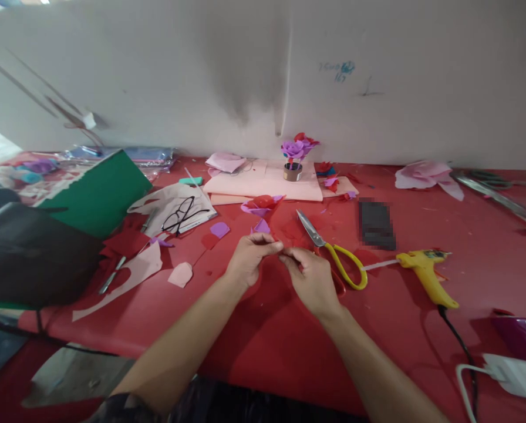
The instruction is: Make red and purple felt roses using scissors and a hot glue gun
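My left hand and my right hand meet fingertip to fingertip over the red table. Both are pinched closed; whatever sits between the fingers is too small to make out against the red. Beside my right hand lie scissors with yellow handles, blades pointing away to the left. A red loop, partly hidden, shows under that hand. Beyond my left hand are a purple petal-shaped piece and a red and purple flower shape. A pale pink cut piece lies to its left.
A yellow glue gun with a black cord lies right, near a dark blurred rectangle and a white charger. Behind stands a small pot of purple and red flowers. Eyeglasses, a green sheet and a black bag are left.
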Demonstrator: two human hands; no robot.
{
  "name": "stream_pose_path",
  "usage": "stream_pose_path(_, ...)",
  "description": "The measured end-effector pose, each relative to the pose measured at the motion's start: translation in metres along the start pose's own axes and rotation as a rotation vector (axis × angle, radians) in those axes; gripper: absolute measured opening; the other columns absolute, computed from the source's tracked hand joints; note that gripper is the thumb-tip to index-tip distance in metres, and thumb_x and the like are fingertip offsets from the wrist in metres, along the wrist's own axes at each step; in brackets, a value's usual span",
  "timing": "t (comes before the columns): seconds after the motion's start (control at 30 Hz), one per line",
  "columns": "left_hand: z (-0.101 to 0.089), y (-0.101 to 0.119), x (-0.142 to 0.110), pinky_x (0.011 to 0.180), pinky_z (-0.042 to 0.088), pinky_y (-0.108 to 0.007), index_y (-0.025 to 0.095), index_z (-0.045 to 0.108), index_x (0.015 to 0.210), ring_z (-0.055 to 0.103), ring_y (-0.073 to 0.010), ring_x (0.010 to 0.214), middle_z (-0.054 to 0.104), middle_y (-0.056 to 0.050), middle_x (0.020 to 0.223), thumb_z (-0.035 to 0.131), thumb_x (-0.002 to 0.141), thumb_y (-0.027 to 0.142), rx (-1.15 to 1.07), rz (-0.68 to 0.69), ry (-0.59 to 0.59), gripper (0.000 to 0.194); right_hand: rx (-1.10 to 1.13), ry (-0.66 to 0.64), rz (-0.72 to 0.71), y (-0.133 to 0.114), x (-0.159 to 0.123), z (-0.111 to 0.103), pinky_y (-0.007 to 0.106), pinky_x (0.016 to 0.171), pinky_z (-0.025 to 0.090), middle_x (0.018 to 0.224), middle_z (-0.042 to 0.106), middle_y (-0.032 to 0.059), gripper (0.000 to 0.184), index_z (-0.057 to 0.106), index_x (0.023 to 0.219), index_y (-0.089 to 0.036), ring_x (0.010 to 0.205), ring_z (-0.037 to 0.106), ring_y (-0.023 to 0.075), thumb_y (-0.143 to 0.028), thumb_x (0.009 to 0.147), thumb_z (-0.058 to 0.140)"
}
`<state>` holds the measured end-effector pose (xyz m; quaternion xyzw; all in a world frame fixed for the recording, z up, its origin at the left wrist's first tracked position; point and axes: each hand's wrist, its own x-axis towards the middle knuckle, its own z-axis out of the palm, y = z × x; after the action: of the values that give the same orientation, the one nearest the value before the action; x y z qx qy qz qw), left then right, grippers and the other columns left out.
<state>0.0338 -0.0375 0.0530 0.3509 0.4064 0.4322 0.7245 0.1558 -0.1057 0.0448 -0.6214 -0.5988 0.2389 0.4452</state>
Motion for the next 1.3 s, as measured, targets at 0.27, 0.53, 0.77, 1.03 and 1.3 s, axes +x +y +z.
stream_pose_path(0.27, 0.000, 0.002, -0.003, 0.071, 0.046, -0.027, 0.014, 0.070, 0.067, 0.060, -0.0127, 0.070, 0.068, -0.003, 0.072, 0.080, 0.059, 0.024, 0.018, 0.007, -0.221, 0.017, 0.092, -0.024, 0.115, 0.003, 0.002, 0.001, 0.028, 0.058, 0.041, 0.062, 0.059, 0.0015, 0.022, 0.055, 0.070, -0.021, 0.057, 0.053, 0.0162, -0.028, 0.087, 0.044)
stream_pose_path(0.53, -0.004, 0.004, 0.002, 0.060, 0.043, -0.025, 0.014, 0.062, 0.055, 0.055, -0.0096, 0.055, 0.062, 0.001, 0.056, 0.085, 0.044, 0.020, -0.005, -0.028, -0.069, 0.027, 0.204, -0.136, 0.105, -0.001, 0.001, -0.001, 0.026, 0.064, 0.044, 0.066, 0.065, 0.0005, 0.018, 0.061, 0.076, -0.020, 0.062, 0.060, 0.0155, -0.031, 0.088, 0.052)
stream_pose_path(0.77, 0.002, -0.002, -0.003, 0.061, 0.044, -0.023, 0.014, 0.063, 0.059, 0.055, -0.0080, 0.057, 0.062, 0.003, 0.057, 0.085, 0.046, 0.018, -0.013, 0.011, -0.062, 0.026, -0.025, -0.075, -0.001, 0.002, 0.000, 0.001, 0.027, 0.059, 0.040, 0.063, 0.060, 0.0027, 0.023, 0.058, 0.072, -0.020, 0.056, 0.054, 0.0157, -0.026, 0.090, 0.045)
stream_pose_path(1.03, -0.003, 0.007, -0.002, 0.051, 0.040, -0.023, 0.012, 0.064, 0.061, 0.053, -0.0085, 0.050, 0.065, -0.002, 0.060, 0.084, 0.053, 0.027, 0.001, -0.056, -0.172, 0.027, 0.424, -0.319, 0.211, 0.003, 0.004, 0.000, 0.026, 0.054, 0.043, 0.059, 0.059, -0.0005, 0.023, 0.063, 0.075, -0.019, 0.051, 0.053, 0.0127, -0.031, 0.087, 0.048)
stream_pose_path(1.3, 0.000, 0.005, 0.000, 0.054, 0.038, -0.021, 0.015, 0.056, 0.057, 0.051, -0.0065, 0.049, 0.059, 0.004, 0.053, 0.084, 0.040, 0.014, -0.102, -0.094, 0.036, 0.032, 0.192, -0.046, 0.121, -0.003, -0.001, 0.003, 0.031, 0.071, 0.049, 0.088, 0.075, 0.0050, 0.017, 0.072, 0.090, -0.021, 0.078, 0.067, 0.0215, -0.029, 0.081, 0.060)
